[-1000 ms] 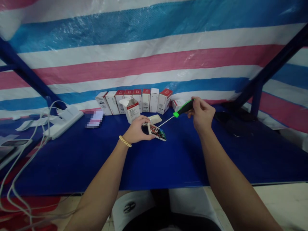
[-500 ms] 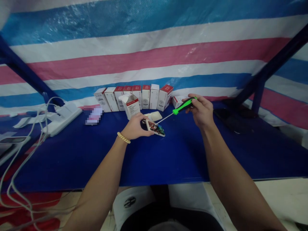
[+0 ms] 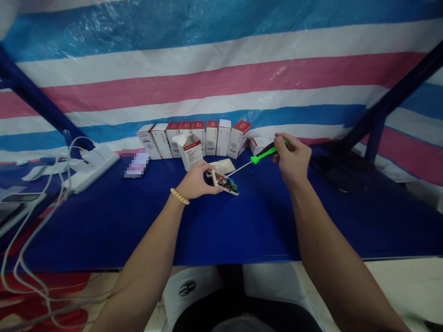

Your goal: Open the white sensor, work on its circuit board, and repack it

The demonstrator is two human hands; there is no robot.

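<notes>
My left hand (image 3: 200,180) grips a small white detector housing (image 3: 231,190) by its left end, tilted above the blue tabletop. Its open face shows a green circuit board (image 3: 232,185) and reddish-brown parts. In my right hand (image 3: 293,157) is a screwdriver (image 3: 263,152) with a green and black handle, its fingers wrapped round the grip. The shaft slants down to the left and its tip reaches into the housing; what exactly it touches is too small to tell. Just behind lies a white cover (image 3: 225,166), partly hidden by the housing and my left hand.
An opened white and red box (image 3: 189,151) stands behind my left hand. Several similar boxes (image 3: 212,138) line the back of the blue table (image 3: 238,230). A power strip (image 3: 93,170) with white cables (image 3: 26,249) is on the left, dark flat objects (image 3: 334,173) on the right.
My right hand has turned slightly and its fingers have shifted round the screwdriver handle. The tip remains in the housing. My left hand's grip looks the same; the whole view has shifted a little.
</notes>
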